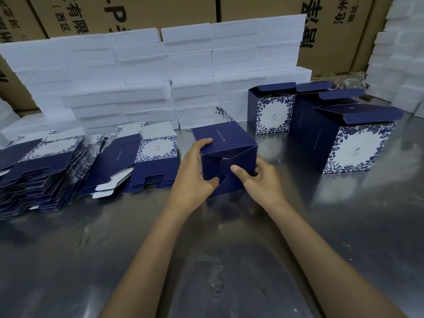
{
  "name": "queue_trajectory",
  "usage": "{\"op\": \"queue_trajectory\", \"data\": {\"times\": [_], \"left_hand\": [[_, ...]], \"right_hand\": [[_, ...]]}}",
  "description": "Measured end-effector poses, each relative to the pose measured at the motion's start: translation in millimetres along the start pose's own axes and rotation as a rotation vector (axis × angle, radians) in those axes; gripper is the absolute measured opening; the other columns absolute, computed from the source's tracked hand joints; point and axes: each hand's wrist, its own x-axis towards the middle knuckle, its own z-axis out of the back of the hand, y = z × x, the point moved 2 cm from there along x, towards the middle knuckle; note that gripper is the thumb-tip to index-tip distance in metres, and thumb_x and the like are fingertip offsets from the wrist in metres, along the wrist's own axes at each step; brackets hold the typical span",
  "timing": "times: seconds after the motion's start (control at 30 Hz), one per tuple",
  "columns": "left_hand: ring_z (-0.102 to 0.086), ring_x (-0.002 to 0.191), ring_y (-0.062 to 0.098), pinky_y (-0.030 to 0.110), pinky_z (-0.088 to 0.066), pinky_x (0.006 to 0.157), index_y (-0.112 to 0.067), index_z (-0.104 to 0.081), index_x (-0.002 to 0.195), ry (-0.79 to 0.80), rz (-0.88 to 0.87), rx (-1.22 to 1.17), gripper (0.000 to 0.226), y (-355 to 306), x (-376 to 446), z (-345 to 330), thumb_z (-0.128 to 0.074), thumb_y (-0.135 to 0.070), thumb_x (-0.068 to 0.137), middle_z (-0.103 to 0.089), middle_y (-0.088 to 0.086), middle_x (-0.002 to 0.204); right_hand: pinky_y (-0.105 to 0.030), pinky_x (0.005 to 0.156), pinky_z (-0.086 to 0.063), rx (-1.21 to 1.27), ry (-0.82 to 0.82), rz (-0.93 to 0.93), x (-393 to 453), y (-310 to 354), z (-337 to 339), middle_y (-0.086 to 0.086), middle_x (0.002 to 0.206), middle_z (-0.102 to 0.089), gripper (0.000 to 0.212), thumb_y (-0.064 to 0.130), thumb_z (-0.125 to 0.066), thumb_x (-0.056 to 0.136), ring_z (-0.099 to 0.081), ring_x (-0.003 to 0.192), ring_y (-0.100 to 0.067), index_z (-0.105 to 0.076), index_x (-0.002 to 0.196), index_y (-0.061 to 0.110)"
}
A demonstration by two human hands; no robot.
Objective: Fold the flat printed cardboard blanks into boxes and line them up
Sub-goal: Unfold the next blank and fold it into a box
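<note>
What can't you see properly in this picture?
Head view only:
- Small white print on the held box: too small.
- That box's far open end: hidden by the box.
- Right hand fingertips: behind the box's side.
- Stack of flat blanks: cut off by left edge.

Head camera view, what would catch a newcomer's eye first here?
At center, both hands, left and right, grip a half-folded navy box on the steel table. Flat blanks pile at left; finished boxes stand at right, before a wall of white foam blocks.

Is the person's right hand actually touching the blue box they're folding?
Touching. The head view shows the right hand pressing its thumb on the box flap.
</note>
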Motion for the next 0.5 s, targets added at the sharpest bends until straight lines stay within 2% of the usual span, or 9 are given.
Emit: {"op": "queue_trajectory", "data": {"times": [0.13, 0.27, 0.37, 0.43, 0.5], "left_hand": [[-0.060, 0.117, 0.021, 0.045, -0.053, 0.098, -0.046, -0.037, 0.137, 0.010, -0.002, -0.022, 0.084, -1, 0, -2, -0.076, -0.004, 0.076, -0.055, -0.007, 0.135], [-0.058, 0.120, 0.018, 0.044, -0.052, 0.099, -0.044, -0.038, 0.139, 0.016, -0.006, -0.029, 0.083, 0, 2, -4, -0.076, -0.004, 0.076, -0.055, -0.008, 0.135], [-0.056, 0.123, 0.015, 0.042, -0.052, 0.101, -0.042, -0.036, 0.142, 0.042, -0.007, -0.038, 0.085, -3, 2, -4, -0.080, -0.008, 0.077, -0.054, -0.009, 0.136], [-0.052, 0.128, 0.005, 0.033, -0.048, 0.107, -0.042, -0.032, 0.147, 0.056, 0.012, -0.133, 0.087, -6, -1, -4, -0.084, -0.028, 0.079, -0.050, -0.020, 0.138], [-0.048, 0.130, -0.002, 0.030, -0.042, 0.110, -0.050, -0.029, 0.147, 0.003, 0.104, -0.268, 0.077, -10, -1, -2, -0.070, -0.061, 0.082, -0.045, -0.027, 0.140]], "right_hand": [[-0.011, 0.067, -0.052, -0.031, -0.060, 0.006, -1, -1, 1, 0.024, 0.084, -0.070, 0.020, 0.027, -0.076, 0.090, -0.066, 0.081, 0.011, -0.064, 0.102, 0.037], [-0.013, 0.067, -0.052, -0.043, -0.091, 0.005, 1, -1, 2, 0.023, 0.082, -0.069, 0.018, 0.028, -0.076, 0.089, -0.067, 0.080, 0.007, -0.065, 0.101, 0.035], [-0.007, 0.063, -0.049, -0.034, -0.070, -0.004, 0, 1, 4, 0.024, 0.080, -0.069, 0.017, 0.028, -0.077, 0.088, -0.066, 0.077, 0.009, -0.066, 0.100, 0.034], [-0.010, 0.066, -0.052, 0.039, -0.025, -0.040, 1, 3, 6, 0.020, 0.082, -0.073, 0.017, 0.024, -0.079, 0.087, -0.069, 0.080, 0.004, -0.068, 0.098, 0.031], [-0.012, 0.069, -0.053, 0.183, 0.038, -0.109, 1, 8, 11, 0.013, 0.093, -0.077, 0.024, 0.027, -0.081, 0.084, -0.072, 0.089, -0.003, -0.071, 0.106, 0.024]]}}
